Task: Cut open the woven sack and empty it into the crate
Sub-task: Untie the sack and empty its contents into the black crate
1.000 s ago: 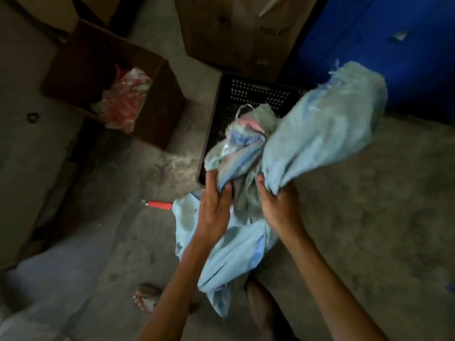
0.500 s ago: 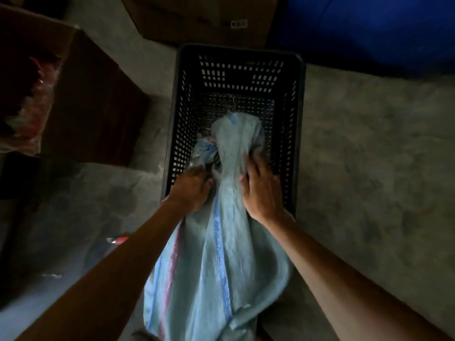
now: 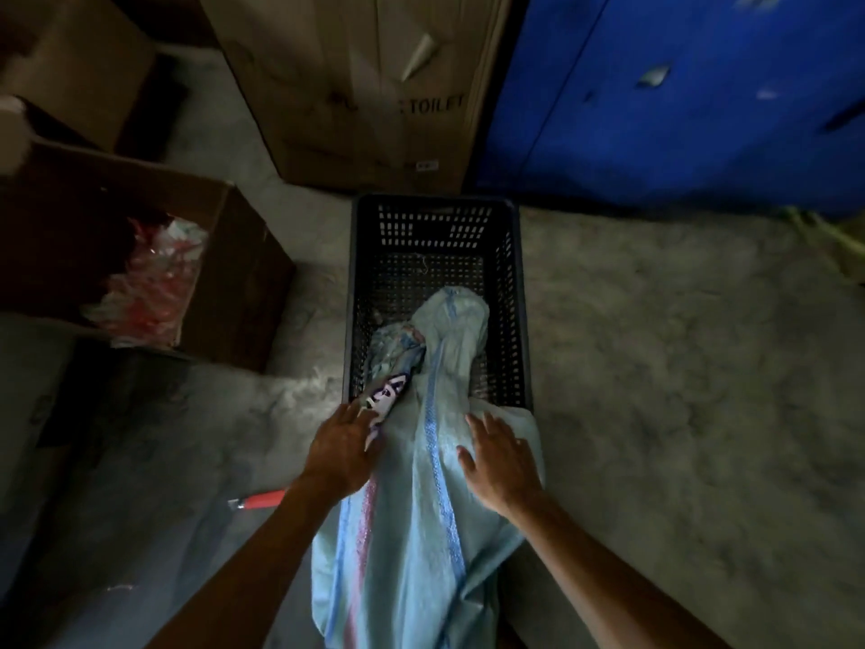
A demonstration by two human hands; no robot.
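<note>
A pale blue woven sack (image 3: pixel 412 531) with blue and pink stripes lies lengthwise over the near rim of the black perforated crate (image 3: pixel 512 292), its far end resting inside. Bundled cloth (image 3: pixel 398 348) and a white and purple patterned piece (image 3: pixel 386 398) show at the sack's left side inside the crate. My left hand (image 3: pixel 339 454) lies flat on the sack's left edge, fingers spread, touching the patterned piece. On the sack's right side rests my right hand (image 3: pixel 498 466), fingers apart, gripping nothing.
A red-handled cutter (image 3: pixel 260 500) lies on the concrete floor left of my left arm. An open cardboard box (image 3: pixel 224 274) with red and clear plastic stands to the left. A tall carton (image 3: pixel 374 86) and a blue cabinet (image 3: pixel 678 100) stand behind the crate.
The sack went from being held up and bunched to lying across the crate's rim. Both hands let go of it and slid back toward me, now resting flat with fingers spread.
</note>
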